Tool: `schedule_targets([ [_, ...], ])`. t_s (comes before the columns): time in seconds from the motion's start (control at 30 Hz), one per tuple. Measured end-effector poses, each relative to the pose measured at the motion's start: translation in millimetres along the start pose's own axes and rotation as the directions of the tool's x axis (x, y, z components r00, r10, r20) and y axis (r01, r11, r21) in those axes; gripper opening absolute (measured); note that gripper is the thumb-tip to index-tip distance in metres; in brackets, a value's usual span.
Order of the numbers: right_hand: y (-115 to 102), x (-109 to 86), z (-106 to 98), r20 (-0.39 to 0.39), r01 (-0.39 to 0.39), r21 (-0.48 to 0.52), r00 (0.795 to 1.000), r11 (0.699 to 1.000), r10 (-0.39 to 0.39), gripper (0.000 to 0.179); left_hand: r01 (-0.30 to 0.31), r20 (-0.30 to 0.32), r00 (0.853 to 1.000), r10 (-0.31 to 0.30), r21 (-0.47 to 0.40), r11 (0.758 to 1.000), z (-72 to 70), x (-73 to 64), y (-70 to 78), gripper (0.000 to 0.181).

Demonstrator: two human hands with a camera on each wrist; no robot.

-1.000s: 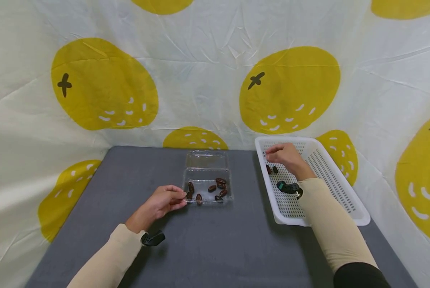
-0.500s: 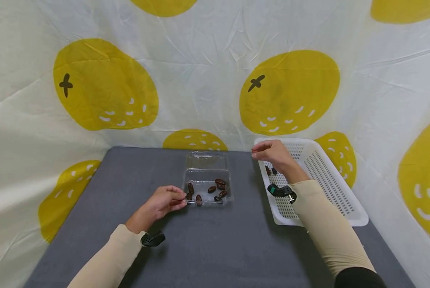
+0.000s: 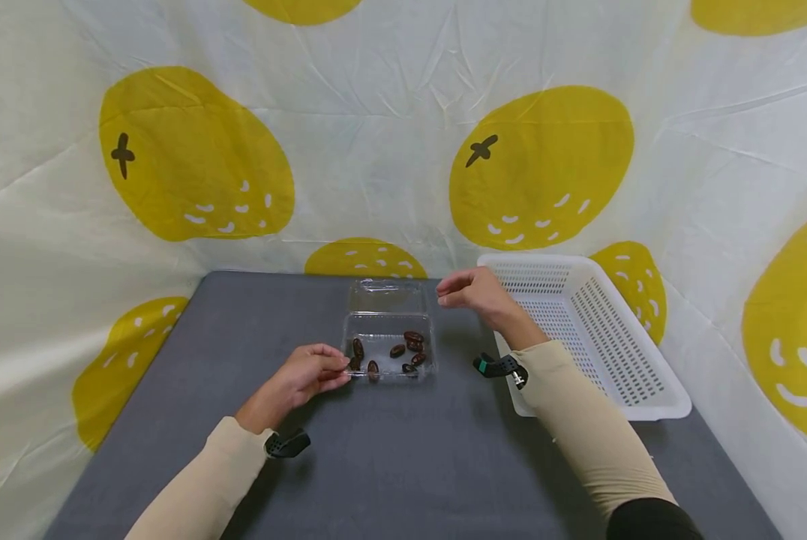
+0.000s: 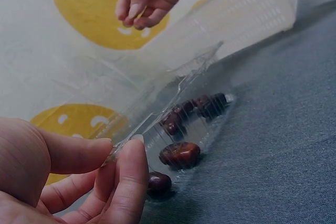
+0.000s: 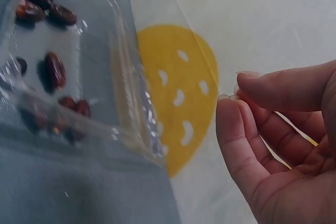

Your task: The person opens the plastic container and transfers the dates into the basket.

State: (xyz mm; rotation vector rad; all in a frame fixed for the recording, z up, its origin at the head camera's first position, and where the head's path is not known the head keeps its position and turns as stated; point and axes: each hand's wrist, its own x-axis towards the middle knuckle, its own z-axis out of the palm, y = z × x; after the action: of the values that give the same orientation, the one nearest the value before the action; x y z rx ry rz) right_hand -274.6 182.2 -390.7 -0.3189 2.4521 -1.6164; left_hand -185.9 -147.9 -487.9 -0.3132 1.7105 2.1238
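Observation:
In the head view my left hand (image 3: 309,375) pinches the front left corner of an open clear plastic clamshell box (image 3: 379,342) between thumb and fingers. Several dark brown dates (image 3: 397,351) lie spread over the box's floor. Its hinged lid (image 3: 386,298) leans back behind it. My right hand (image 3: 481,296) hovers right of the lid, beside the left rim of a white perforated basket (image 3: 619,345). Up close in the right wrist view, the right hand's thumb and fingers (image 5: 233,129) curve loosely toward each other, with nothing seen between them.
The basket stands at the table's right side, its left part hidden by the right arm. The grey tabletop (image 3: 390,465) extends in front of the box. A white curtain (image 3: 376,150) with yellow fruit prints hangs directly behind the table.
My right hand has come left from inside the basket, over its rim, toward the box lid. Two dark pieces seen in the basket are now behind the arm. The left hand stays put.

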Motion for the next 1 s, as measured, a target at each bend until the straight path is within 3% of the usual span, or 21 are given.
schedule_targets([
  [0.33, 2, 1.4, 36, 0.087, 0.045, -0.005, 0.995, 0.999, -0.044, 0.030, 0.003, -0.006, 1.000, -0.003, 0.000, 1.000, 0.0, -0.1, 1.0, 0.006],
  [0.7, -2, -2.6, 72, 0.154, 0.055, 0.007, 0.986, 0.998, -0.055, 0.026, 0.015, 0.001, 1.000, -0.015, -0.013, 1.000, -1.0, -4.5, 4.1, 0.018],
  [1.0, 2, -5.8, 102, 0.201, 0.079, 0.001, 0.976, 0.997, -0.078, 0.028, 0.029, -0.026, 0.999, -0.029, -0.001, 1.000, -1.1, -6.0, 5.8, 0.011],
])
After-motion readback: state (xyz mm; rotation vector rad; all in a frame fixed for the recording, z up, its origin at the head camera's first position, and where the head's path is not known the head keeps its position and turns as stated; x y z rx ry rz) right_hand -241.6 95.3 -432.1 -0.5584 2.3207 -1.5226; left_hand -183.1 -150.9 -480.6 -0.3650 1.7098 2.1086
